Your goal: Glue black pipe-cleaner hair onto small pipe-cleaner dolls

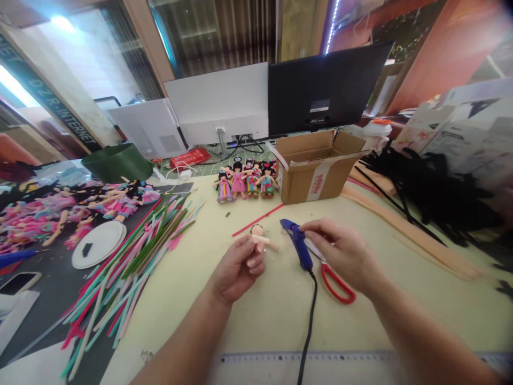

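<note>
Between the fingertips of my left hand (pixel 239 270) is a small doll (pixel 262 238) with a black-haired head and pale arms; its lower part is hidden by the fingers. My right hand (pixel 344 248) has thumb and fingertips closed at the upper side of a blue glue gun (pixel 301 250), whose nozzle points up and left and whose black cord runs down toward me. Beneath that hand lie scissors with red handles (pixel 339 287), their blades partly covered. A thin red strip (pixel 257 220) rests on the yellow-green mat (pixel 216 224) beyond the doll.
Finished dolls (pixel 245 181) stand beside an open cardboard box (pixel 316 170) at the back. Colored pipe cleaners (pixel 140 256), a white plate (pixel 99 245) and many dolls (pixel 44 214) lie left. Black strips (pixel 433 187) are piled right. A ruler (pixel 336 358) crosses the near edge.
</note>
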`<control>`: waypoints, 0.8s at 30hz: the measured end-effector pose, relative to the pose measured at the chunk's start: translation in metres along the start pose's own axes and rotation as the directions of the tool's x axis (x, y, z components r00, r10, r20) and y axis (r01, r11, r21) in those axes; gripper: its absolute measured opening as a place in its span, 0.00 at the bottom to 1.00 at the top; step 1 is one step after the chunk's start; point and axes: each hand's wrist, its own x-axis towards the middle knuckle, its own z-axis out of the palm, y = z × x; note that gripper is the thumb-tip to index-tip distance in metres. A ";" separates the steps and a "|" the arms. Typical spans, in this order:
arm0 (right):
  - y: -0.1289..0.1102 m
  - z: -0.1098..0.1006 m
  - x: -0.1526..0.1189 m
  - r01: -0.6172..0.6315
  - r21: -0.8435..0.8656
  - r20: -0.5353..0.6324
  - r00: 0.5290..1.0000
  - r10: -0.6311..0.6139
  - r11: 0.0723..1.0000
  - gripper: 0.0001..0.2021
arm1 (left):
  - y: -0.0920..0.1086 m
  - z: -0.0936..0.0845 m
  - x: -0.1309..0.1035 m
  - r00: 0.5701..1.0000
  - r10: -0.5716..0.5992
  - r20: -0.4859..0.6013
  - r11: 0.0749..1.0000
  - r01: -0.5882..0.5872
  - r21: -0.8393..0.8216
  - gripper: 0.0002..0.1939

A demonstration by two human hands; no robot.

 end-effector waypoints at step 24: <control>0.051 -0.006 0.017 -0.220 -0.567 0.184 0.905 0.383 0.794 0.07 | 0.008 0.043 -0.015 0.974 0.179 0.137 0.983 -0.183 0.017 0.18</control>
